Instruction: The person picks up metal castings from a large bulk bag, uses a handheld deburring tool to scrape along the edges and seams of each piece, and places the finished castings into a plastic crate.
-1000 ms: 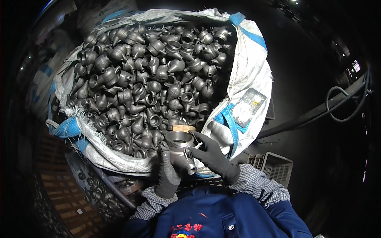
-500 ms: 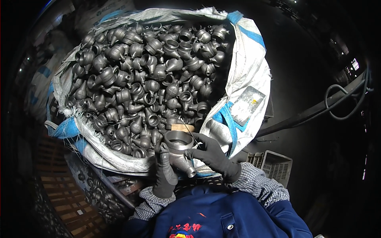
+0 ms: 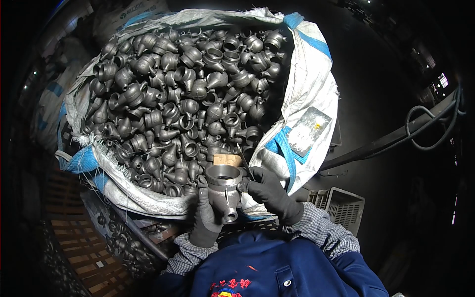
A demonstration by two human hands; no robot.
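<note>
My left hand (image 3: 205, 218), in a dark grey glove, grips a grey metal casting (image 3: 221, 198) from its left side. The casting has a round, open mouth on top and a short spout pointing toward me. My right hand (image 3: 271, 194), gloved alike, is at the casting's right side, its thumb near the rim. Between its fingers is a thin, dark, rod-like tool (image 3: 244, 157) standing up at a tilt, its tip clear of the mouth. Just behind the casting lies a small wooden block (image 3: 227, 159).
A large white woven sack (image 3: 309, 84) with blue straps holds a heap of similar castings (image 3: 173, 111). At right stand a plastic crate (image 3: 346, 210) and a slanting pole (image 3: 386, 143) with a looped cable. A brown slatted surface (image 3: 74, 218) is at lower left.
The casting has turned, so its spout has swung from the right to face me. My right hand has shifted slightly right, and the thin tool now stands clear of the rim.
</note>
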